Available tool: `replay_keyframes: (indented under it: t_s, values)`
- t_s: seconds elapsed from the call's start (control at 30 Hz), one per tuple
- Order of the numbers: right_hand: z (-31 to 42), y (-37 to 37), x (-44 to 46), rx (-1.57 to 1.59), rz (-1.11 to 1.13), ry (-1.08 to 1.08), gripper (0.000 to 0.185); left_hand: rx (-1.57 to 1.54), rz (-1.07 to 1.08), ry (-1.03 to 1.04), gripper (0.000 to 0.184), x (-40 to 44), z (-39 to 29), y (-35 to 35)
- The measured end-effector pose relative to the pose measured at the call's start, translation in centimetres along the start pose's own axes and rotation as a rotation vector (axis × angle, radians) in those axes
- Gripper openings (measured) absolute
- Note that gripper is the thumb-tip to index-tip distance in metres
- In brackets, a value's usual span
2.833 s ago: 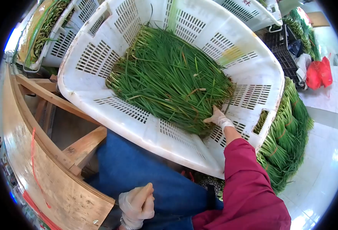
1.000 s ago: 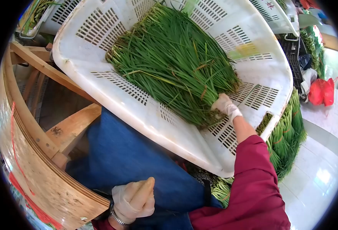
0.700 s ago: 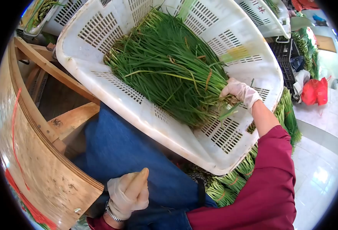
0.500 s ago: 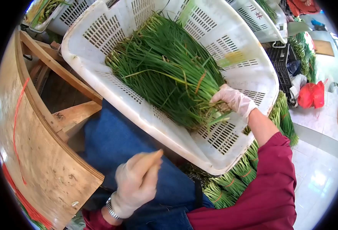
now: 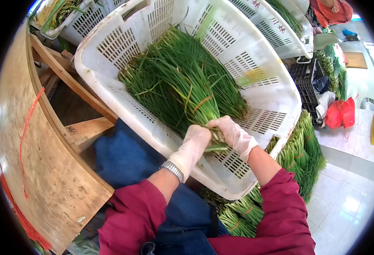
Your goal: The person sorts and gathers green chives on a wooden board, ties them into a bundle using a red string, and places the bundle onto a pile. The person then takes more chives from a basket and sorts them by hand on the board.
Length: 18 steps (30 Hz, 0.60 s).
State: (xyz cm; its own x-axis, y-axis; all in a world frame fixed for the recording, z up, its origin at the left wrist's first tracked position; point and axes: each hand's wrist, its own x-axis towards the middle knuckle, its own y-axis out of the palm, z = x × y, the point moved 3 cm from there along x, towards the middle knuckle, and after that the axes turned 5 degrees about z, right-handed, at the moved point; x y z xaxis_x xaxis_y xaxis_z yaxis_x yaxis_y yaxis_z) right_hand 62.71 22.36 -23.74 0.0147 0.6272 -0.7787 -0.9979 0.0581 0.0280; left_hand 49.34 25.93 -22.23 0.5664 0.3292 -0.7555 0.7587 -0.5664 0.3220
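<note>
A bunch of chives [image 5: 202, 104] with an orange band round its stems lies over other green chives [image 5: 161, 63] in a large white plastic crate [image 5: 115, 46]. Its cut ends point toward me. My right hand [image 5: 233, 135], in a thin pale glove, is closed round these ends from the right. From the left, my gloved left hand [image 5: 195, 140] is also closed at the stem base, its fingertips partly hidden. A few loose stalks [image 5: 216, 148] stick out below the two hands.
A wooden table [image 5: 47, 170] with red ties [image 5: 25, 140] on it stands at left. Several banded chive bunches [image 5: 297, 153] are stacked beside the crate on the right. More white crates [image 5: 263, 25] stand behind; a red plastic bag [image 5: 340, 114] lies at far right.
My left hand has moved up from over my apron to the stem ends. My right hand has swung the bunch leftward and toward me, so its stems point more straight at me.
</note>
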Motion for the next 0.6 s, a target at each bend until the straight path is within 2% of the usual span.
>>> replay_keyframes:
  t_s: [0.03,0.07,0.1,0.17,0.23,0.27,0.3,0.37,0.4,0.43,0.47,0.5,0.57,0.6]
  values:
    - [0.1,0.1,0.3,-0.208,0.006,-0.216,0.017,-0.188,-0.045,-0.007,0.019,0.8,1.4,-0.2]
    - [0.2,0.3,0.3,-0.414,0.011,-0.432,0.018,-0.026,-0.026,0.166,0.017,2.2,3.1,-0.7]
    - [0.6,0.6,0.1,-0.37,0.024,-0.428,0.018,0.131,-0.034,0.342,0.015,3.6,4.7,-1.1]
    - [1.3,1.1,-0.2,-0.281,0.049,-0.421,0.018,-0.15,-0.059,0.037,0.014,-0.4,0.2,-0.6]
    - [1.9,1.4,-0.5,0.158,0.044,0.088,0.017,0.102,0.008,0.141,0.019,-1.0,-0.8,-0.7]
    - [0.8,0.4,0.5,0.017,0.024,0.001,0.016,0.174,0.018,0.181,0.02,-0.6,-0.7,-1.0]
    - [0.8,-0.4,0.3,0.041,-0.01,0.069,0.015,0.247,0.028,0.22,0.022,-0.6,-1.1,-1.0]
    - [1.0,-1.6,0.2,0.095,-0.078,0.204,0.014,0.526,-0.058,0.133,0.023,-0.7,-1.9,-1.2]
    - [2.1,-1.6,-0.2,0.172,-0.098,0.202,0.02,0.699,-0.112,0.126,0.022,-0.9,-2.4,-1.0]
    - [4.1,-2.0,-0.9,0.024,0.002,0.316,0.026,0.87,-0.163,0.119,0.021,-1.2,-2.8,-0.8]
    - [4.4,-2.0,-1.2,0.08,-0.056,0.277,0.017,1.052,-0.153,0.064,0.021,-1.3,-3.1,-0.5]
    - [4.7,-1.9,-1.3,0.136,-0.113,0.235,0.011,1.121,-0.104,0.189,0.021,-1.3,-2.6,-0.2]
    - [5.1,-1.9,-1.1,0.082,-0.089,0.181,0.017,1.256,-0.011,0.443,0.023,-1.4,-1.1,0.2]
    - [5.7,-1.6,-1.3,0.067,-0.043,0.137,0.022,1.251,0.062,0.367,0.026,-1.6,-1.5,0.8]
